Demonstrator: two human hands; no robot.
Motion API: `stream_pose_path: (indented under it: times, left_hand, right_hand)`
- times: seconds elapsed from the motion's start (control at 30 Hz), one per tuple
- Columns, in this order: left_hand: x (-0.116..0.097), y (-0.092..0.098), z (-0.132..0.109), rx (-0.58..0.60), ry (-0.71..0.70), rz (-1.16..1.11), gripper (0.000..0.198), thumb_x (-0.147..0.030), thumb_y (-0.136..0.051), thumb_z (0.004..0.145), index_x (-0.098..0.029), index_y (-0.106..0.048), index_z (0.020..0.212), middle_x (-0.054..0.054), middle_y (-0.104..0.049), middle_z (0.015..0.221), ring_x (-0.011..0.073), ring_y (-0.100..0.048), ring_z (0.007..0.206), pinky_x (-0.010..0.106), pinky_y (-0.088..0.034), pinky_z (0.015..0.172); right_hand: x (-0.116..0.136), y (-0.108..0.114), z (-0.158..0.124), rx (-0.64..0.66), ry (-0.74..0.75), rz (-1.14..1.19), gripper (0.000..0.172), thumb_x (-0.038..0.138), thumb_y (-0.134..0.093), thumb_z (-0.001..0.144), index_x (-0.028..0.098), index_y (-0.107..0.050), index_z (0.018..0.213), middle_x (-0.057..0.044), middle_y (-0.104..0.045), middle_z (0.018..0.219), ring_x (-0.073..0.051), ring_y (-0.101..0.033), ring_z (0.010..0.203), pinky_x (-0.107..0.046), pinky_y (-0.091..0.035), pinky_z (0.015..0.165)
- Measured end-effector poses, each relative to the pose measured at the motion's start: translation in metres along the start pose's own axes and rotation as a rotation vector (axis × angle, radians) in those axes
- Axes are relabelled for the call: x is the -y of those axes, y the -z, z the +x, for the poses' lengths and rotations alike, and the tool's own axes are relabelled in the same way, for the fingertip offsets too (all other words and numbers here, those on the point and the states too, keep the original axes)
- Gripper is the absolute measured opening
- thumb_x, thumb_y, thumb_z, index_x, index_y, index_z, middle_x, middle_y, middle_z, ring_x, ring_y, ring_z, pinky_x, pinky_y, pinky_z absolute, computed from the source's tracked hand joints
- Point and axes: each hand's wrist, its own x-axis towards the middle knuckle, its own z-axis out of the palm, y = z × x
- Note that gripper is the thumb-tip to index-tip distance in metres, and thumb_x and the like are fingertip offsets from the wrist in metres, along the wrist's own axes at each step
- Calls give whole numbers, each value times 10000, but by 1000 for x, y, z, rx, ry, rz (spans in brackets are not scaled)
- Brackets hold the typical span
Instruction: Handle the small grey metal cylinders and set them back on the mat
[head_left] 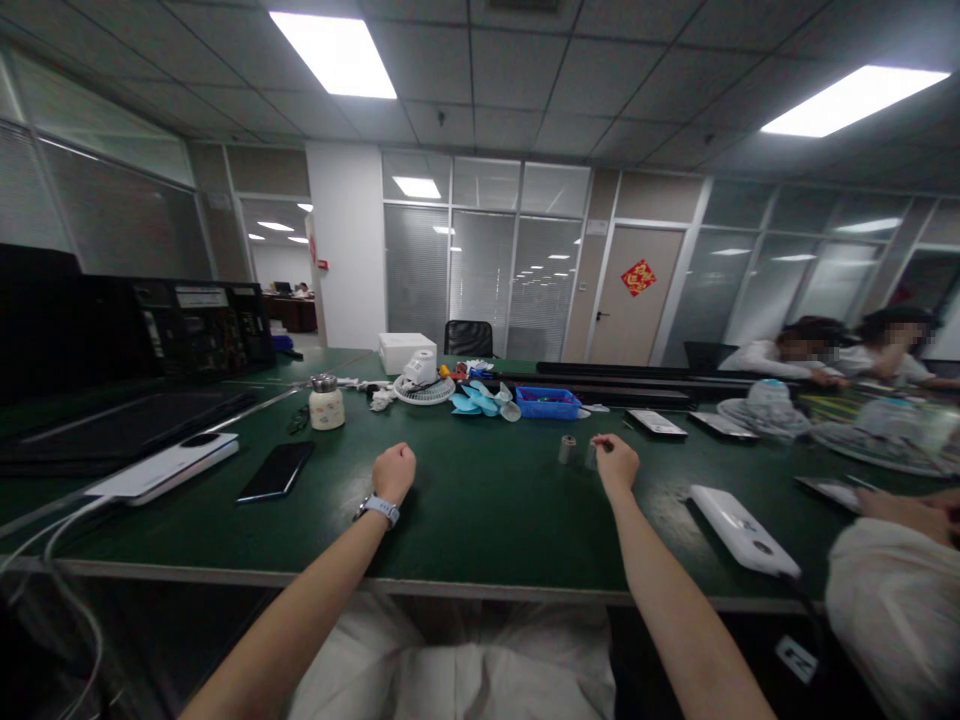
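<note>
My left hand [394, 472] rests on the green table in a loose fist, a watch [379, 508] on its wrist, and no object shows in it. My right hand [617, 462] is closed, its fingertips pinching the top of a small grey metal cylinder [591, 457] that stands upright on or just over the tabletop. Just left of it, a second metal cylinder [568, 450] of like size stands upright, apart from the hand. The palm side of both hands is hidden.
Behind my hands lie light-blue fan blades [484, 400], a white fan part [422, 378] and a blue tray [547, 403]. At left are a cream bottle [326, 408] and a black phone [275, 472]. A white device [742, 530] and a co-worker's sleeve [892, 590] are at right.
</note>
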Motion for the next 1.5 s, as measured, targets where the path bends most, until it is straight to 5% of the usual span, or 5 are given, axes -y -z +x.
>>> stream_pose_path:
  times: [0.4, 0.73, 1.0, 1.5]
  left_hand:
    - [1, -1, 0, -1, 4, -12, 369, -221, -328, 855, -207, -673, 724, 94, -689, 809, 194, -564, 685, 281, -271, 565]
    - [2, -2, 1, -9, 5, -27, 359, -224, -327, 852, -201, -655, 707, 91, -688, 805, 188, -556, 676, 289, -248, 556]
    - [1, 0, 0, -9, 4, -21, 359, -224, -331, 848, -199, -663, 714, 89, -690, 810, 192, -564, 686, 287, -258, 559]
    - [4, -4, 2, -25, -7, -18, 362, -227, -327, 844, -207, -659, 700, 87, -691, 805, 198, -565, 688, 286, -265, 566]
  right_hand:
    - [5, 3, 2, 120, 120, -108, 254, 193, -464, 812, 234, -714, 831, -29, -716, 889, -188, -627, 767, -283, -435, 718]
    - [-5, -1, 3, 32, 56, 96, 232, 232, -487, 774, 192, -704, 846, -59, -710, 853, -192, -643, 764, -277, -455, 708]
    - [-13, -10, 6, -76, 158, 211, 235, 241, -477, 750, 183, -697, 811, -80, -715, 935, -212, -654, 818, -323, -472, 809]
    - [-9, -8, 5, -23, 87, 157, 223, 285, -504, 755, 207, -706, 812, -65, -725, 860, -222, -654, 762, -322, -469, 741]
